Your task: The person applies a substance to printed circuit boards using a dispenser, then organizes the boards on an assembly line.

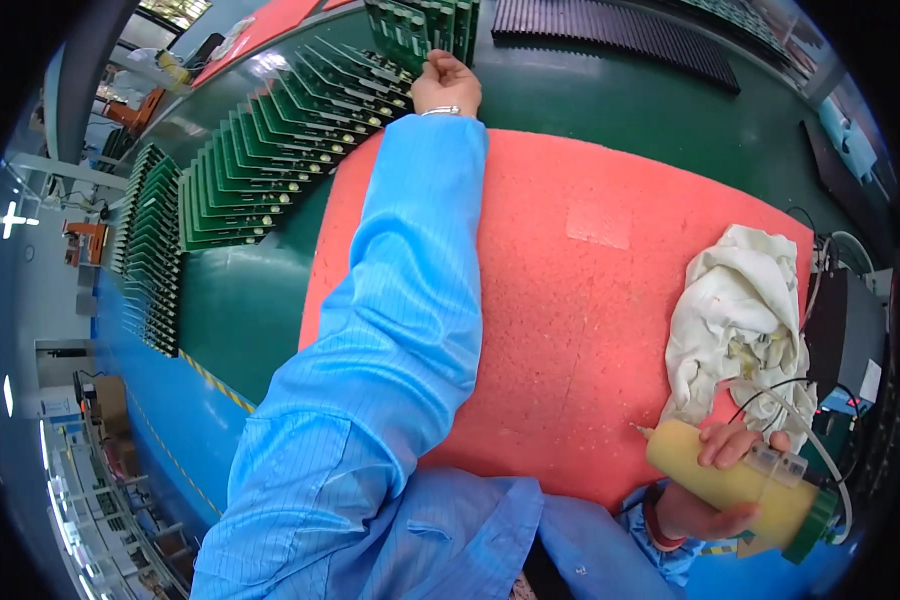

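Observation:
My left hand (448, 85) reaches to the far edge of the bench. Its fingers are closed on the near edge of a green circuit board (400, 30) in an upright group; the fingertips are partly hidden. At the lower right my right hand (720, 490) wraps round a squeeze bottle (692, 462) of yellowish liquid. This bottle lies tilted, its thin needle tip pointing left and its green cap (808, 525) to the right. A clear tube (820, 450) runs from the cap end.
A pink foam mat (570, 300) covers the middle of the green bench (240, 310). Rows of circuit boards (260, 160) stand at the left. A crumpled white cloth (735, 300) lies on the mat's right side. Black slotted racks (610, 40) stand at the back, and a dark box (845, 335) sits far right.

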{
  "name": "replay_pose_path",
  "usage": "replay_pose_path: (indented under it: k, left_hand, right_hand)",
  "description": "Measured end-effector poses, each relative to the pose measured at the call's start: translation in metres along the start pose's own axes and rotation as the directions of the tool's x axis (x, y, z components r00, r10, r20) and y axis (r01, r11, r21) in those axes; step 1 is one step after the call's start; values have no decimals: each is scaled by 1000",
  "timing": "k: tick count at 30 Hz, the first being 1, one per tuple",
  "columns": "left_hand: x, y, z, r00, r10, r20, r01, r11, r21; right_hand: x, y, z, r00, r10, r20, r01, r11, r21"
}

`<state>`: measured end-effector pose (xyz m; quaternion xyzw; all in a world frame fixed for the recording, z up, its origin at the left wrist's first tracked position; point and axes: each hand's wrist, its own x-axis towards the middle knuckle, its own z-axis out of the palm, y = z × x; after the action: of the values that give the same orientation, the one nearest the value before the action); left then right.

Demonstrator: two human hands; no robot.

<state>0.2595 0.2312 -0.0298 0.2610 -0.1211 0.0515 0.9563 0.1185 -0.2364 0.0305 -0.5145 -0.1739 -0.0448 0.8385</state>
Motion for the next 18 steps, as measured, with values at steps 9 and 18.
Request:
replay_pose_path:
  k: [9, 18]
  left_hand:
    - [-74, 29, -15, 912, 82, 402, 167, 820, -547]
    - [-235, -73, 189, 928, 81, -363, 174, 768, 617]
  right_hand:
    - [7, 11, 0, 986, -64, 152, 26, 970, 241]
    - [1, -14, -11, 967, -139, 212, 73, 953, 293]
